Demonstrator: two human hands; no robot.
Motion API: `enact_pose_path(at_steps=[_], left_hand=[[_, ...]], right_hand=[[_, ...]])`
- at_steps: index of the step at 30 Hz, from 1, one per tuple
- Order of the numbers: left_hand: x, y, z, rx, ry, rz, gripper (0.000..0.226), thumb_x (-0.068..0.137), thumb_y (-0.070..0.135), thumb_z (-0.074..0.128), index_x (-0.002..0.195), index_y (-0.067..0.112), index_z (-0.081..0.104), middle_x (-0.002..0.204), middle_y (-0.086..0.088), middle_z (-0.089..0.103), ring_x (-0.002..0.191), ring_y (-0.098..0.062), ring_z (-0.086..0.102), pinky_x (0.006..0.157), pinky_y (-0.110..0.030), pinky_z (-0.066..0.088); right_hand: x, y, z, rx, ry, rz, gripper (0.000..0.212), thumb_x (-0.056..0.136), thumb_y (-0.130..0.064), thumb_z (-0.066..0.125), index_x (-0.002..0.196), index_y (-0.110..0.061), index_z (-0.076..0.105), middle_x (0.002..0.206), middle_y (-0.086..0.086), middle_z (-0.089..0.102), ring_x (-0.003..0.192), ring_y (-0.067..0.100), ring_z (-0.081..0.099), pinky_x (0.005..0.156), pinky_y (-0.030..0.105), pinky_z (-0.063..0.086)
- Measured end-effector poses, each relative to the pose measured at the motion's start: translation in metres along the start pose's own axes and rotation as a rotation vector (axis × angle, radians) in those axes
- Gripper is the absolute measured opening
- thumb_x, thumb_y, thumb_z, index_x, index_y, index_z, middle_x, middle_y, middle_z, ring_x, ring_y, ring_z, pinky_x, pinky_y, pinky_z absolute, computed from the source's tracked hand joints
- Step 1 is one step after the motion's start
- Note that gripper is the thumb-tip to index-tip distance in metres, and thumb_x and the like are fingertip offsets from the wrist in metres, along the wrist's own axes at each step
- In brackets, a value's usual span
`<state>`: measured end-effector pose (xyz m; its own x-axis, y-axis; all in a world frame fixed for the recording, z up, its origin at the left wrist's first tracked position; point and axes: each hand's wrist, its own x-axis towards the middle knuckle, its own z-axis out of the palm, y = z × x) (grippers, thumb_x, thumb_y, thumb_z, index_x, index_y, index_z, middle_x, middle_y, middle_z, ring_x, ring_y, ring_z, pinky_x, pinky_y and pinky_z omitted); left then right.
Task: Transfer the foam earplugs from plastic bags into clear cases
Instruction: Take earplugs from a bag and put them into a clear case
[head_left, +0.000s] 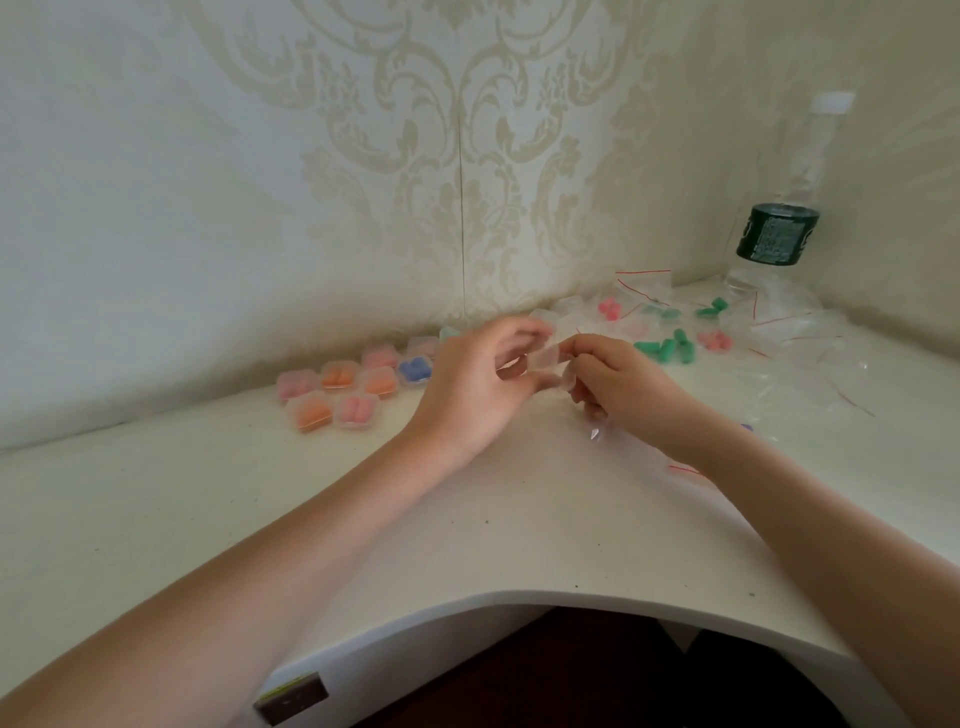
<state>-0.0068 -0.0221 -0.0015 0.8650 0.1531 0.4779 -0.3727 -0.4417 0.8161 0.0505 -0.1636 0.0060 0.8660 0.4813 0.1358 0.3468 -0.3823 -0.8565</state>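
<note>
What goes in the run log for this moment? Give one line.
left hand: grips clear case | right hand: grips same case | filled cases: left | bagged earplugs: right

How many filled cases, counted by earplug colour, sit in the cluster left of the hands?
Pink cases: 4
Orange cases: 3
Blue cases: 1
Total: 8, though a ninth pale case at the back is too blurred to judge.

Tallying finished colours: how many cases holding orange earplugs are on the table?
3: one orange case in the back row, one right of it, one nearest. The left hand may hide more.
</note>
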Motion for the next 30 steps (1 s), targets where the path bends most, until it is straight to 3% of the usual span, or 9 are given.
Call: enact_pose_path(at_steps=[3,7,12,15,19,22,25,28,30], left_hand=[[0.003,-0.002,-0.004,-0.255,0.059,-0.186,0.033,0.078,-0.006,0.069,0.101,0.016,0.060,0.105,0.000,0.070,0.087,-0.001,0.066,0.075,-0.015,0.050],[0.004,-0.009,-0.006,-0.375,0.092,-0.374,0.035,0.079,-0.006,0.067,0.101,0.021,0.063,0.100,0.000,0.070,0.089,-0.007,0.066,0.076,-0.023,0.056],[0.002,-0.006,-0.001,-0.266,0.145,-0.314,0.023,0.078,-0.005,0.071,0.088,0.016,0.067,0.076,-0.001,0.054,0.070,-0.010,0.060,0.073,-0.029,0.059],[0.000,-0.005,0.002,-0.151,0.198,-0.241,0.016,0.079,0.002,0.072,0.076,0.016,0.065,0.072,-0.005,0.061,0.073,-0.020,0.064,0.078,-0.039,0.059],[0.001,-0.004,0.003,-0.295,0.329,-0.313,0.020,0.080,-0.001,0.068,0.073,0.010,0.052,0.080,-0.008,0.057,0.073,-0.020,0.067,0.073,-0.034,0.060],[0.002,-0.002,0.003,-0.374,0.238,-0.397,0.022,0.079,-0.003,0.069,0.088,0.013,0.057,0.095,-0.009,0.062,0.076,-0.018,0.069,0.073,-0.028,0.058],[-0.001,0.001,0.003,-0.291,-0.012,-0.432,0.040,0.078,-0.004,0.068,0.111,0.018,0.062,0.091,-0.007,0.072,0.078,-0.014,0.070,0.071,-0.022,0.056],[-0.006,0.007,0.005,-0.404,-0.202,-0.468,0.029,0.083,-0.006,0.065,0.103,0.014,0.063,0.076,-0.009,0.071,0.073,-0.018,0.072,0.064,-0.021,0.056],[-0.004,0.009,0.005,-0.416,-0.136,-0.506,0.019,0.083,-0.003,0.066,0.099,0.006,0.063,0.072,-0.009,0.069,0.065,-0.019,0.071,0.056,-0.020,0.055]], right_hand=[[0.004,0.001,-0.002,0.099,0.020,0.025,0.042,0.090,0.001,0.029,0.082,-0.022,0.063,0.065,0.002,0.041,0.051,0.014,0.034,0.046,0.024,0.038],[0.005,0.002,-0.003,-0.049,0.069,-0.003,0.038,0.090,-0.003,0.033,0.089,-0.024,0.065,0.066,0.000,0.044,0.058,0.016,0.038,0.057,0.030,0.036],[-0.007,-0.008,0.000,-0.116,0.180,-0.180,0.022,0.099,-0.030,0.039,0.098,-0.017,0.057,0.062,-0.007,0.046,0.051,0.002,0.041,0.047,0.015,0.031],[-0.009,-0.011,0.008,-0.307,0.135,-0.123,0.041,0.089,-0.057,0.048,0.090,-0.017,0.053,0.064,-0.004,0.052,0.051,0.004,0.046,0.047,0.018,0.032],[-0.004,-0.004,-0.001,-0.373,0.178,-0.076,0.037,0.091,-0.042,0.057,0.073,-0.011,0.064,0.051,-0.009,0.042,0.041,-0.001,0.044,0.041,0.013,0.031],[0.000,-0.001,-0.009,-0.326,0.244,-0.077,0.030,0.088,-0.036,0.064,0.069,-0.013,0.065,0.047,-0.009,0.037,0.040,0.004,0.041,0.041,0.012,0.031],[0.001,-0.002,-0.010,-0.272,0.277,-0.119,0.023,0.087,-0.032,0.067,0.073,-0.013,0.062,0.050,-0.009,0.037,0.042,0.004,0.038,0.044,0.013,0.031],[-0.002,-0.004,-0.004,-0.336,0.192,-0.142,0.018,0.089,-0.032,0.062,0.076,-0.019,0.060,0.056,-0.010,0.042,0.047,0.003,0.039,0.046,0.012,0.032],[-0.001,-0.006,-0.002,-0.252,0.164,-0.083,0.013,0.093,-0.028,0.051,0.085,-0.021,0.059,0.065,-0.009,0.048,0.056,0.004,0.042,0.050,0.014,0.032]])
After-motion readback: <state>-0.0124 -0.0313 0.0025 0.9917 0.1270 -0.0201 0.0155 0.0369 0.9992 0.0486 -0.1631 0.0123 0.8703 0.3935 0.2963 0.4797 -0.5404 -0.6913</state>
